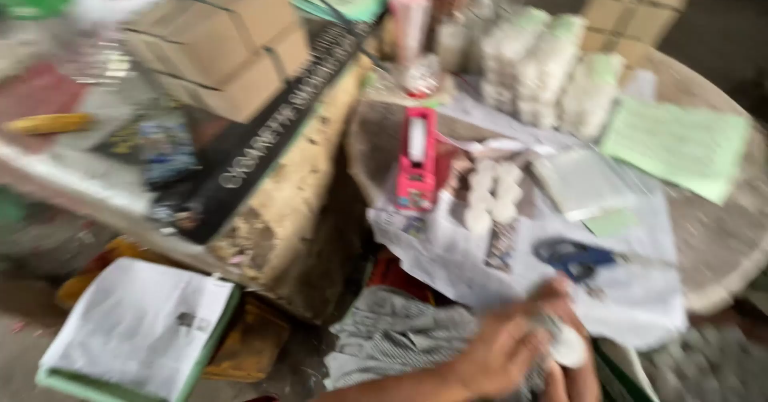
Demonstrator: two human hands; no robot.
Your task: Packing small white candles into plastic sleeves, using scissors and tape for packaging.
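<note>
At the lower edge of the round desk (pixel 720 250), both hands close around a small white round object (pixel 566 346): the left hand (pixel 500 354) grips it from the side, and the right hand (pixel 572 374) is clamped beneath it. Just beyond it lie blue-handled scissors (pixel 574 258) on newspaper (pixel 448 250), with a pink tape dispenser (pixel 418 158) farther off.

The picture is blurred by motion. A round, pale, worn desk (pixel 720 242) fills the right half, its rim curving from two o'clock to five o'clock. At ten o'clock a second desk (pixel 296 202) with a chipped, crumbling edge runs slantwise. Grey, dusty floor (pixel 24 354) shows at eight o'clock and dark ground at one o'clock. Light is soft, even daylight.
</note>
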